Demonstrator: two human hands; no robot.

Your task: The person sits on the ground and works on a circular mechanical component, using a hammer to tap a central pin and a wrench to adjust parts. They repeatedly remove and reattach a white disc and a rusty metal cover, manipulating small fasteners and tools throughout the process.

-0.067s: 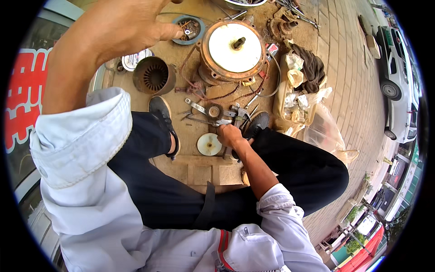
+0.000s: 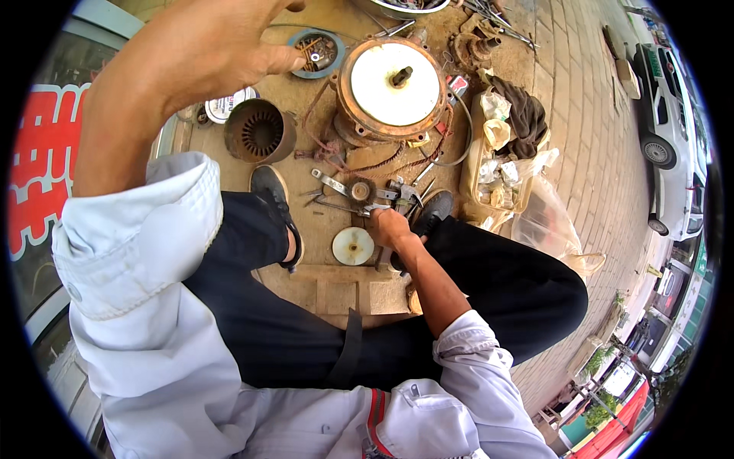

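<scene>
My left hand (image 2: 222, 50) is raised close to the camera at the upper left. Its thumb stands apart from the fingers, which the picture's top edge partly cuts off; nothing shows in it. Lower down, my right hand (image 2: 388, 227) is closed among tools by my right shoe. A small silver piece (image 2: 375, 207) shows at its fingertips; its grip is hidden. Just beyond lies a hammer head (image 2: 403, 193), beside a round rusty part (image 2: 361, 189) and a flat metal bar (image 2: 329, 182). A pale disc (image 2: 353, 245) lies left of this hand.
A rusty motor housing (image 2: 367, 122) with a white top disc (image 2: 394, 80) and a shaft stands ahead. Left of it are a slotted metal cylinder (image 2: 284, 138) and a blue-rimmed bowl (image 2: 337, 60) of small parts. A tray (image 2: 468, 180) with bags and dark cloth lies right.
My left thumb has shifted slightly down and to the left. My right hand stays at the same tools.
</scene>
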